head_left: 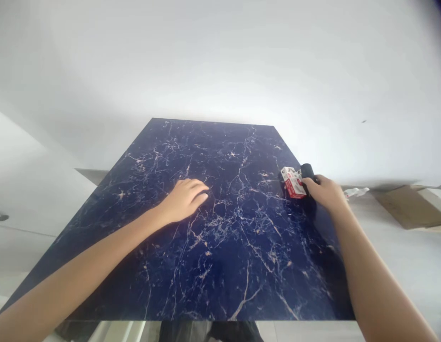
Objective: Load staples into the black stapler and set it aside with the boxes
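My left hand point(188, 197) is palm down at or just over the middle of the dark blue marbled tabletop point(238, 247), holding nothing. Its fingers are loosely bent, with the thumb apart from them. At the table's right edge, my right hand point(325, 192) is closed around a small black object point(307, 170) with a rounded end; the fingers hide most of it, and its kind cannot be made out. Against its left side is a small red and white box point(293, 183), close to my right thumb. Whether that hand also grips the box is unclear.
A pale wall point(220, 71) rises behind the table's far edge. To the right, beyond the table, lie a flat brown cardboard piece point(410, 206) and a small white item point(356, 192). A dark round object point(3, 217) with a cord is at far left.
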Tool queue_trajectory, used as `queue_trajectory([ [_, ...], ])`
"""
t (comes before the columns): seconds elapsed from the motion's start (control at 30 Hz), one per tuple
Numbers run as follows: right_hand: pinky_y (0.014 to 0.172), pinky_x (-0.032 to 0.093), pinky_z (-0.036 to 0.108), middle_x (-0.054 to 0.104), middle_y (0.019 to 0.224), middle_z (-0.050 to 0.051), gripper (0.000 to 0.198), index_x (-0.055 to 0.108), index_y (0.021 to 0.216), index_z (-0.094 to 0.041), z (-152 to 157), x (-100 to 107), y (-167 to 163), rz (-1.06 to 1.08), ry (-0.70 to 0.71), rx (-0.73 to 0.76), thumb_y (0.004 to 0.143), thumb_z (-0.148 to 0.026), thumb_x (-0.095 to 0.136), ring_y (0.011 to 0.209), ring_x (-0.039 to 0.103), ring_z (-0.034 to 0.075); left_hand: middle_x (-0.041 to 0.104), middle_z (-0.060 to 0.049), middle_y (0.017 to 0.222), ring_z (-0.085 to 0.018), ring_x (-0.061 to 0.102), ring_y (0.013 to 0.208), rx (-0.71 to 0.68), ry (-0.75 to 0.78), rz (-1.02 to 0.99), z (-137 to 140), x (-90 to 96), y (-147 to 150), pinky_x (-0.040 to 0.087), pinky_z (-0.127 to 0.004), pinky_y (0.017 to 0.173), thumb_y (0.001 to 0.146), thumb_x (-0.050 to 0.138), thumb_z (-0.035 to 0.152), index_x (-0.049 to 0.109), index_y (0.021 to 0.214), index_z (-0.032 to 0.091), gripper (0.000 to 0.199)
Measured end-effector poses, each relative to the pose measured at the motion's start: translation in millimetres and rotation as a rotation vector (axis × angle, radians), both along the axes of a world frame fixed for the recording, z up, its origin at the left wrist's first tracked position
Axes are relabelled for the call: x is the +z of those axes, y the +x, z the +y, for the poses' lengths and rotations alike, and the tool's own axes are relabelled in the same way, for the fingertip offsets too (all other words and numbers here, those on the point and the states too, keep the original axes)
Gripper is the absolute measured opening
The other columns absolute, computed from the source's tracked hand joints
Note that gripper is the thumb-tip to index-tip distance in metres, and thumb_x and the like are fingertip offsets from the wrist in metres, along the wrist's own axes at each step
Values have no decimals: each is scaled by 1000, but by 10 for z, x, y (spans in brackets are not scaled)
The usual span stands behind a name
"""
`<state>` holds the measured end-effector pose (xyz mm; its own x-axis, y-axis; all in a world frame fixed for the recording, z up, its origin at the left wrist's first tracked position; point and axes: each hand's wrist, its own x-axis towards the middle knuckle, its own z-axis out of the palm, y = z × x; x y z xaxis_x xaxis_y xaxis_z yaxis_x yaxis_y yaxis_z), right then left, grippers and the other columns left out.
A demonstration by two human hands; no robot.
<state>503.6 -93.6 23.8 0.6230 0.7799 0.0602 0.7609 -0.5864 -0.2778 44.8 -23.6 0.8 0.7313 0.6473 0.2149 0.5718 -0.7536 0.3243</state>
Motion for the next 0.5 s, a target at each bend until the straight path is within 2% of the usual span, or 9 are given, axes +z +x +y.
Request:
queue_trajectory([
  [0.03, 73, 51, 44, 73, 94, 17, 44, 74, 101, -20, 2, -19, 62, 23, -45, 19, 87, -56, 52, 90, 68, 37, 65, -8, 136, -29, 57, 128, 59, -15, -12, 7, 2, -112, 40, -54, 111, 111, 37, 42, 62, 134, 24, 39],
  [0.1, 66, 48, 41, 71, 81, 13, 38, 72, 85, -23, 26, -50, 107, 34, -44, 43, 85, -56, 54, 81, 67, 35, 65, -9, 137, -30, 57, 130, 169, -27, -35, 25, -9, -323, 40, -56, 113, 110, 38, 43, 56, 142, 24, 42],
  [0.17, 63, 47, 40, 70, 75, 10, 35, 70, 79, -24, 87, -59, 32, 56, -9, 80, 82, -57, 57, 75, 66, 32, 64, -11, 139, -31, 57, 130, 249, -33, -65, 62, -22, -479, 41, -56, 113, 108, 41, 45, 47, 151, 23, 49],
  [0.23, 63, 46, 38, 71, 74, 8, 36, 71, 81, -24, 197, -42, -178, 116, 10, 174, 82, -57, 58, 72, 66, 30, 64, -11, 141, -31, 58, 130, 300, -38, -104, 124, -27, -567, 42, -54, 113, 107, 44, 46, 40, 156, 23, 55],
  [0.33, 62, 45, 34, 74, 80, 8, 42, 74, 94, -21, 446, 11, -725, 201, 25, 352, 82, -60, 61, 73, 68, 26, 64, -11, 140, -30, 59, 130, 350, -25, -152, 242, -29, -613, 43, -52, 114, 105, 46, 46, 41, 155, 22, 55],
  [0.43, 61, 45, 30, 75, 85, 7, 41, 73, 96, -21, 772, 47, -1437, 294, 48, 518, 80, -58, 66, 74, 68, 23, 67, -11, 136, -30, 62, 126, 410, -39, -204, 340, -53, -649, 45, -52, 113, 102, 50, 43, 48, 151, 21, 54],
  [0.5, 61, 46, 30, 76, 89, 8, 42, 72, 95, -21, 1004, 47, -1937, 399, 43, 615, 78, -59, 70, 74, 68, 22, 69, -10, 133, -28, 65, 122, 450, -102, -292, 393, -80, -702, 48, -49, 110, 99, 54, 41, 53, 146, 22, 51],
])
